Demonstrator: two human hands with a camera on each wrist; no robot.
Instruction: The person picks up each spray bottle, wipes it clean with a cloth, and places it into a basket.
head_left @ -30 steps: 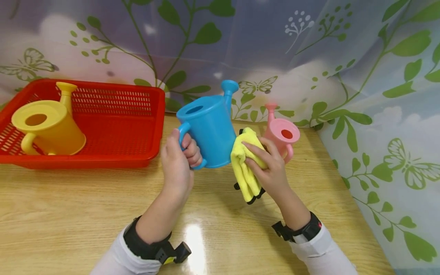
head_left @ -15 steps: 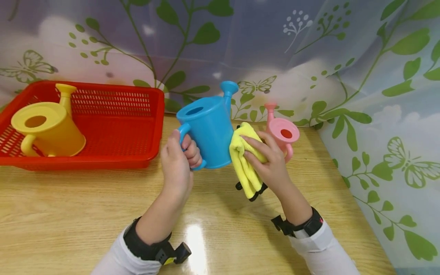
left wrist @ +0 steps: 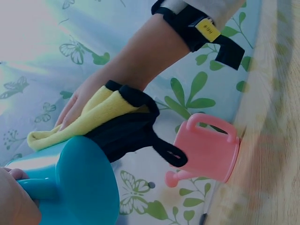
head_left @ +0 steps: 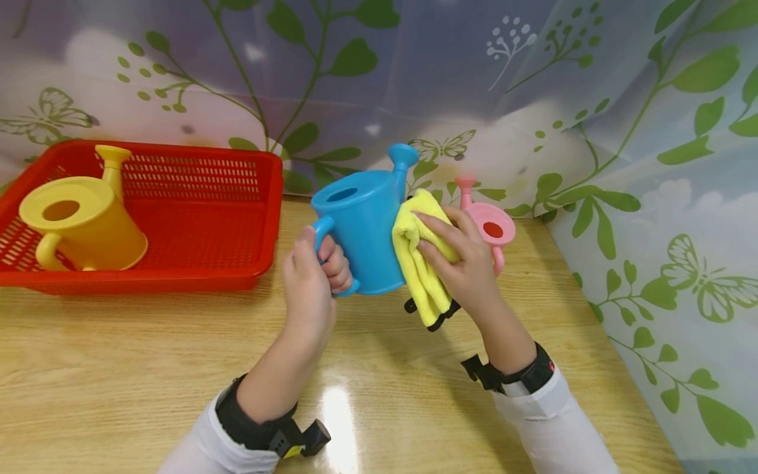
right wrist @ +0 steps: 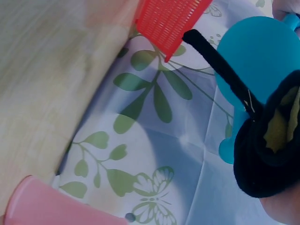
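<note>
A blue watering can [head_left: 367, 234] is held up over the table, its spout to the back right. My left hand [head_left: 314, 283] grips it by the handle, fingers curled round. A folded yellow cloth with black edging and a black loop [head_left: 422, 263] is in my right hand [head_left: 468, 263], pinched between the fingers and laid against the can's right side. In the left wrist view the cloth [left wrist: 98, 112] lies on the wall of the can [left wrist: 89, 183], its black underside hanging past the base. The right wrist view shows the can's round bottom [right wrist: 258, 56] beside the black edging.
On the left stands a red plastic basket [head_left: 201, 280] with a yellow watering can [head_left: 89, 217] inside. A small pink watering can [head_left: 488, 224] stands behind my right hand, partly covered by it. Patterned fabric [head_left: 450, 79] backs the wooden table [head_left: 148, 375] and runs along its right side.
My right hand has slid the cloth upward along the can's side, towards the spout. The blue can has shifted slightly right and down with my left hand.
</note>
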